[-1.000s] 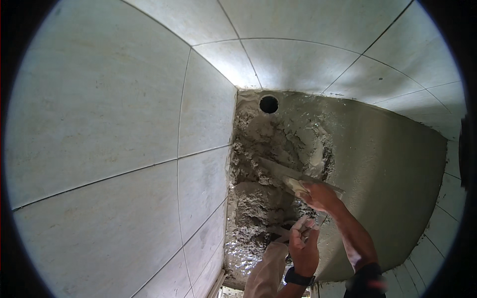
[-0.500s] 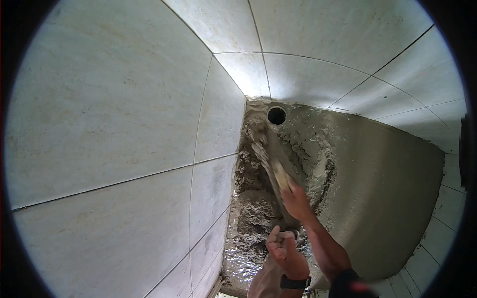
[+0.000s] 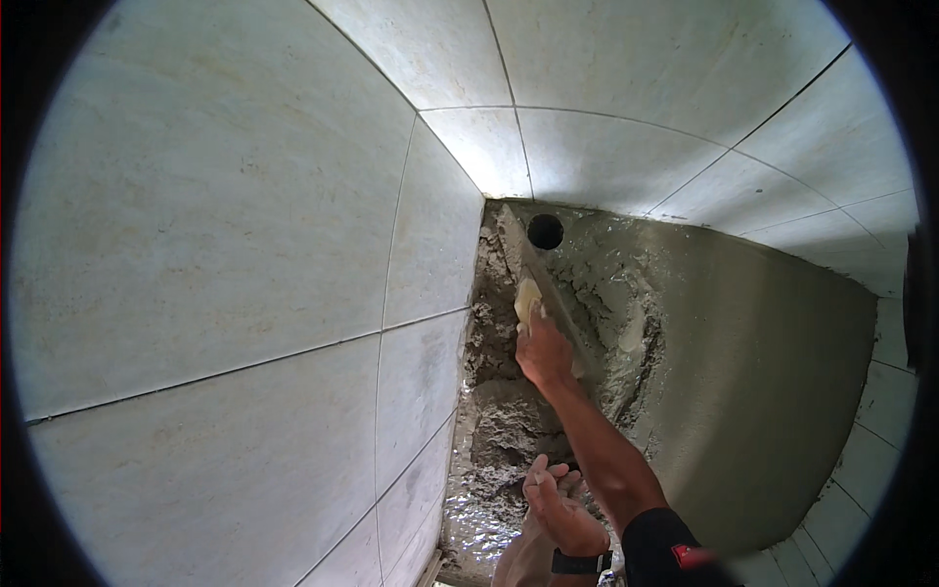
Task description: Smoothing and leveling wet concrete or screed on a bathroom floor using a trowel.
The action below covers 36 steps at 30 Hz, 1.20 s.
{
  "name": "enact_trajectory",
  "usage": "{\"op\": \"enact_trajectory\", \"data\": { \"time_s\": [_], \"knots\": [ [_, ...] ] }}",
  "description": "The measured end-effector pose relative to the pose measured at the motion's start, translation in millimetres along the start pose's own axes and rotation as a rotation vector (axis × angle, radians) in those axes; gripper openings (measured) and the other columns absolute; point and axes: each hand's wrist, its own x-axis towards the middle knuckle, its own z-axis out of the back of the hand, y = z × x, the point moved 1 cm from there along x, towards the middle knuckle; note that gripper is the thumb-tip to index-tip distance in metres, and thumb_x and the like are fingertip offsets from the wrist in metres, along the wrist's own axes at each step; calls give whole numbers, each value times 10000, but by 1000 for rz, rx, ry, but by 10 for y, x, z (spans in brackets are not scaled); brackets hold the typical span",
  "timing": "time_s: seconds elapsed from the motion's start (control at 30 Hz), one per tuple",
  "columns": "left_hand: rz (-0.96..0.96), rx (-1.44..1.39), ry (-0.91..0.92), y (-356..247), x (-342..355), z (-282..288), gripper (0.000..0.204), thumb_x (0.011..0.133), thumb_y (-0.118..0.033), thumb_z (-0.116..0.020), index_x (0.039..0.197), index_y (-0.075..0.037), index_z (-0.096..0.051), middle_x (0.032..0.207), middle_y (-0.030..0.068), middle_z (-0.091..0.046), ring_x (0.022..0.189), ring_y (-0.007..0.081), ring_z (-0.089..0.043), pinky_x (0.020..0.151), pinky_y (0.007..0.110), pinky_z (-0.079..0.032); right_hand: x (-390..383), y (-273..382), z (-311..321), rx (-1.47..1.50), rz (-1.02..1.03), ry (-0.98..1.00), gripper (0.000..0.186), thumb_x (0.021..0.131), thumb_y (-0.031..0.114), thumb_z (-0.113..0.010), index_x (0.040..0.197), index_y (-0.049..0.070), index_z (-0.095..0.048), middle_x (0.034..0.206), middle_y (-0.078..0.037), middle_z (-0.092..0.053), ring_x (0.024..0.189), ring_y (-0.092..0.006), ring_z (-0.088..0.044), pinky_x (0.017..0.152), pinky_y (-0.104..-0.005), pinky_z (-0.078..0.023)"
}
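Round hole [image 3: 545, 232] as landmark. Trowel [image 3: 558, 301]: tip just left of hole, rest nearer wearer; right hand [image 3: 544, 352] grips its handle [image 3: 527, 297]. Left hand [image 3: 561, 504]: well nearer wearer than hole, fingers half-curled; cannot tell if grasping.

Corner tiles [image 3: 481, 147] are strongly lit, the mortar [image 3: 773, 382] is dimly lit, and toward the rim straight lines are bent.

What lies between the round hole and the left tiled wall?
In the head view, the far end of the long float and a strip of rough mortar lie between the round hole and the left tiled wall.
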Motion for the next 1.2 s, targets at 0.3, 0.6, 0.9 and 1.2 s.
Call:
{"op": "enact_trajectory", "data": {
  "time_s": [0.3, 0.6, 0.9, 1.2],
  "knots": [
    [7, -5, -56, -43, 56, -2, 509, 936, -480, -460, 1246, -79, -509, 968, 26, -534, 858, 144, -495, 756, 314, -390, -136, -253, 16, 271, -38, -76, 557, 934, 348, -501, 1397, 49, -424, 1088, -248, -623, 942, -426, -616, 829, -487, -491],
    [45, 7, 12, -3, 41, -36, 561, 965, -480, -410, 1292, -27, -464, 981, 56, -556, 856, 146, -524, 768, 299, -415, 320, -582, -218, 396, 18, -58, 544, 942, 358, -499, 1337, -15, -481, 1056, -281, -637, 978, -433, -618, 840, -465, -488],
    [122, 0, 130, 57, -1, -96, 567, 950, -511, -441, 1249, -33, -506, 958, 38, -556, 840, 159, -522, 766, 318, -409, 356, -857, -260, 489, 117, -117, 593, 944, 399, -535, 1337, -40, -474, 973, -185, -672, 796, -235, -630, 760, -357, -483],
    [132, 49, 197, 137, -103, -128, 520, 986, -441, -379, 1266, -14, -478, 1013, 77, -565, 858, 171, -568, 753, 297, -451, 500, -698, 272, 447, -33, 130, 567, 935, 374, -547, 1321, -37, -491, 1165, -273, -611, 1102, -382, -601, 915, -388, -461]
  ]
}}
